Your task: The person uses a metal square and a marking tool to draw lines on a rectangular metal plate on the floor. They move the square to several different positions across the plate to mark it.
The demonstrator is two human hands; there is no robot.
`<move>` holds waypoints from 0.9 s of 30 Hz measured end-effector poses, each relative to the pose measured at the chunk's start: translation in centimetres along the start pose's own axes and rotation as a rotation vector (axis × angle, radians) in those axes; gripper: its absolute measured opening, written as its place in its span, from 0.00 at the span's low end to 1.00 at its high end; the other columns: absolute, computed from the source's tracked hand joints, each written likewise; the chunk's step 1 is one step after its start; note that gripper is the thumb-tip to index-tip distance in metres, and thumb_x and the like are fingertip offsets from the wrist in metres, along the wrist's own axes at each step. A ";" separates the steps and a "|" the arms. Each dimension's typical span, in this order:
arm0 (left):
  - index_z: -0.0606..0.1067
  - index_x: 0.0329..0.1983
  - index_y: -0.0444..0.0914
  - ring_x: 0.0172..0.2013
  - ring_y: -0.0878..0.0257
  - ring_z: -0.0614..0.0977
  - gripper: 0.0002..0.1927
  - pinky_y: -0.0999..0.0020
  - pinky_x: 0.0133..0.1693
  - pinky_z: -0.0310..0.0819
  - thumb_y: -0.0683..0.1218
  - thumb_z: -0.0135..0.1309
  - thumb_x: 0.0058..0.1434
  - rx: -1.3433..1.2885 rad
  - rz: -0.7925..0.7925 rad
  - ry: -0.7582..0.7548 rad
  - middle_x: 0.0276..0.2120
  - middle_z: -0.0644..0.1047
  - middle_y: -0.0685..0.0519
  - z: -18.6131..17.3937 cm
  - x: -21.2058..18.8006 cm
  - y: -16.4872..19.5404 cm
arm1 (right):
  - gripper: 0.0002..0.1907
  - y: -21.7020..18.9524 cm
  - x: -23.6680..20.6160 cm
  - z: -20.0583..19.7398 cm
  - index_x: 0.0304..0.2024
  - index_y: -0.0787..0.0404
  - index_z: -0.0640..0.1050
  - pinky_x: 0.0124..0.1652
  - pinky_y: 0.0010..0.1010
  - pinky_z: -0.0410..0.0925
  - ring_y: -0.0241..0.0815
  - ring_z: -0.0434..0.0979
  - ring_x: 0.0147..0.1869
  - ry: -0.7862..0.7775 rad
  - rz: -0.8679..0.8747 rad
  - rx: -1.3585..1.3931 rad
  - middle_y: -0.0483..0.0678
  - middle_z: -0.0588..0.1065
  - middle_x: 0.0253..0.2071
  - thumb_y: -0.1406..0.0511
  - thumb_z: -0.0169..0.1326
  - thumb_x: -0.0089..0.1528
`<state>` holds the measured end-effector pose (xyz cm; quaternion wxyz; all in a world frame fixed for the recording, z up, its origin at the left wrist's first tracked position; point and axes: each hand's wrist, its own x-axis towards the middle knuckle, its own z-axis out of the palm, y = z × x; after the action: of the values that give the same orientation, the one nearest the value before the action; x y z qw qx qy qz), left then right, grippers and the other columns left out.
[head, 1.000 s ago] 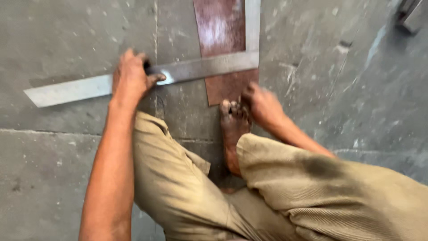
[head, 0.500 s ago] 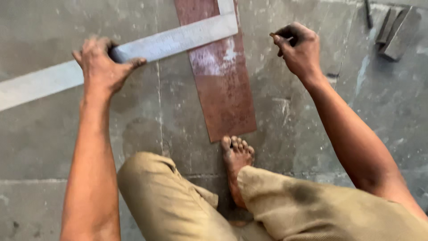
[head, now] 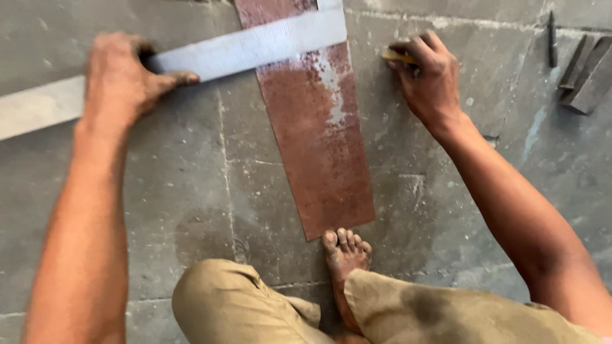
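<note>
Head view: the left hand [head: 124, 79] presses down on a long grey steel square [head: 255, 41], fingers wrapped over its edge, holding it across a rusty brown flat metal strip [head: 315, 134] on the stone floor [head: 191, 191]. The right hand [head: 430, 76] pinches a small yellowish marker [head: 396, 56] beside the strip, while a bare foot [head: 344, 255] touches the strip's near end, seemingly steadying it.

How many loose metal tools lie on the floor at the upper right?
3: a thin dark rod leftmost, then two thicker bars side by side at the frame edge. More may lie outside the view.
</note>
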<state>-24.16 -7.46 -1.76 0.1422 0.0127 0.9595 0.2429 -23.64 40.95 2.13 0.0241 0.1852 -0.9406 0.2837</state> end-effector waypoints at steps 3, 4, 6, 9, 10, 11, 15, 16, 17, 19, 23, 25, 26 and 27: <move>0.83 0.44 0.31 0.44 0.43 0.81 0.36 0.51 0.50 0.74 0.65 0.78 0.49 0.072 0.043 0.011 0.38 0.82 0.38 -0.6 0.7 0.3 | 0.09 -1.8 1.6 1.0 0.50 0.63 0.80 0.42 0.33 0.75 0.48 0.82 0.46 -0.032 -0.044 0.093 0.51 0.77 0.48 0.72 0.65 0.69; 0.83 0.44 0.31 0.44 0.43 0.81 0.37 0.51 0.48 0.74 0.66 0.78 0.49 0.092 0.071 0.036 0.38 0.82 0.38 -0.7 0.9 0.5 | 0.09 -2.5 2.4 1.6 0.50 0.63 0.80 0.41 0.32 0.75 0.47 0.83 0.46 -0.027 -0.080 0.143 0.51 0.77 0.48 0.71 0.65 0.70; 0.82 0.43 0.31 0.43 0.42 0.81 0.37 0.52 0.46 0.74 0.66 0.79 0.50 0.142 0.115 0.070 0.39 0.82 0.38 -1.0 0.8 0.7 | 0.10 -4.2 3.6 3.2 0.50 0.63 0.80 0.42 0.35 0.74 0.50 0.81 0.45 -0.053 -0.161 0.167 0.51 0.77 0.47 0.70 0.67 0.69; 0.79 0.44 0.31 0.39 0.44 0.82 0.37 0.52 0.42 0.74 0.65 0.78 0.48 -0.003 -0.071 0.026 0.38 0.81 0.40 -1.1 0.6 1.1 | 0.10 -6.8 4.9 5.9 0.50 0.62 0.80 0.44 0.38 0.74 0.52 0.81 0.47 -0.087 -0.233 0.247 0.51 0.77 0.48 0.71 0.67 0.68; 0.78 0.45 0.32 0.38 0.44 0.82 0.37 0.52 0.42 0.74 0.65 0.78 0.49 -0.008 -0.061 0.024 0.36 0.81 0.40 -1.1 0.6 1.2 | 0.10 -7.4 5.2 6.5 0.50 0.62 0.80 0.45 0.39 0.74 0.52 0.81 0.48 -0.093 -0.250 0.267 0.51 0.77 0.48 0.72 0.66 0.67; 0.78 0.46 0.32 0.37 0.44 0.82 0.36 0.52 0.42 0.74 0.64 0.77 0.51 -0.016 -0.048 0.022 0.34 0.81 0.40 -1.1 0.6 1.4 | 0.10 -7.9 5.4 7.0 0.49 0.62 0.80 0.45 0.40 0.74 0.53 0.81 0.48 -0.090 -0.254 0.249 0.51 0.77 0.48 0.72 0.66 0.66; 0.79 0.42 0.31 0.34 0.44 0.82 0.36 0.51 0.36 0.75 0.63 0.78 0.48 0.020 0.112 0.158 0.31 0.80 0.42 -0.9 0.7 2.0 | 0.09 -9.1 5.9 7.7 0.46 0.63 0.79 0.44 0.43 0.73 0.56 0.80 0.47 -0.078 -0.262 0.213 0.52 0.76 0.48 0.72 0.65 0.65; 0.79 0.42 0.31 0.34 0.45 0.82 0.36 0.51 0.38 0.75 0.65 0.78 0.49 0.031 0.022 0.099 0.29 0.80 0.42 -1.0 0.8 2.1 | 0.09 -9.4 6.0 7.7 0.46 0.63 0.79 0.44 0.43 0.72 0.56 0.80 0.47 -0.083 -0.263 0.214 0.53 0.76 0.48 0.72 0.65 0.65; 0.79 0.41 0.32 0.34 0.46 0.82 0.36 0.51 0.40 0.75 0.66 0.77 0.50 0.041 -0.067 0.039 0.27 0.80 0.42 -1.0 0.9 2.2 | 0.09 -9.6 6.1 7.6 0.46 0.63 0.79 0.43 0.43 0.72 0.56 0.80 0.47 -0.080 -0.265 0.208 0.53 0.76 0.48 0.72 0.65 0.65; 0.79 0.42 0.32 0.35 0.46 0.83 0.36 0.51 0.42 0.75 0.67 0.75 0.51 0.046 -0.154 -0.023 0.27 0.80 0.41 -0.8 0.9 2.3 | 0.08 -10.1 6.4 7.5 0.46 0.62 0.79 0.43 0.43 0.72 0.56 0.80 0.47 -0.078 -0.267 0.196 0.53 0.77 0.47 0.71 0.65 0.65; 0.79 0.44 0.32 0.37 0.44 0.83 0.36 0.50 0.42 0.75 0.67 0.75 0.52 0.078 -0.098 0.015 0.32 0.81 0.39 -0.6 0.9 2.1 | 0.08 -11.2 6.6 7.2 0.46 0.62 0.79 0.44 0.44 0.72 0.57 0.79 0.48 -0.058 -0.284 0.185 0.52 0.77 0.47 0.70 0.64 0.66; 0.80 0.44 0.32 0.38 0.43 0.83 0.36 0.50 0.41 0.75 0.67 0.75 0.53 0.095 -0.067 0.036 0.34 0.81 0.38 -0.4 1.0 2.0 | 0.07 -11.7 6.6 7.1 0.46 0.62 0.79 0.45 0.45 0.72 0.58 0.79 0.49 -0.045 -0.298 0.168 0.52 0.77 0.47 0.70 0.64 0.66; 0.80 0.44 0.32 0.38 0.43 0.83 0.36 0.50 0.41 0.75 0.67 0.75 0.52 0.095 -0.063 0.042 0.34 0.81 0.38 -0.4 1.1 1.9 | 0.06 -11.9 6.7 7.1 0.45 0.63 0.79 0.44 0.46 0.72 0.59 0.79 0.48 -0.054 -0.287 0.139 0.53 0.77 0.46 0.70 0.63 0.66; 0.80 0.44 0.32 0.38 0.43 0.83 0.36 0.50 0.41 0.75 0.67 0.75 0.52 0.094 -0.057 0.048 0.34 0.81 0.38 -0.3 1.2 1.9 | 0.05 -12.1 6.9 7.2 0.43 0.64 0.78 0.43 0.46 0.71 0.60 0.78 0.46 -0.062 -0.275 0.110 0.55 0.77 0.45 0.70 0.62 0.66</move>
<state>-25.44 -5.81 -0.94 0.1251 -0.0138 0.9730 0.1934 -25.23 25.42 3.49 0.0232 0.3219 -0.8896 0.3230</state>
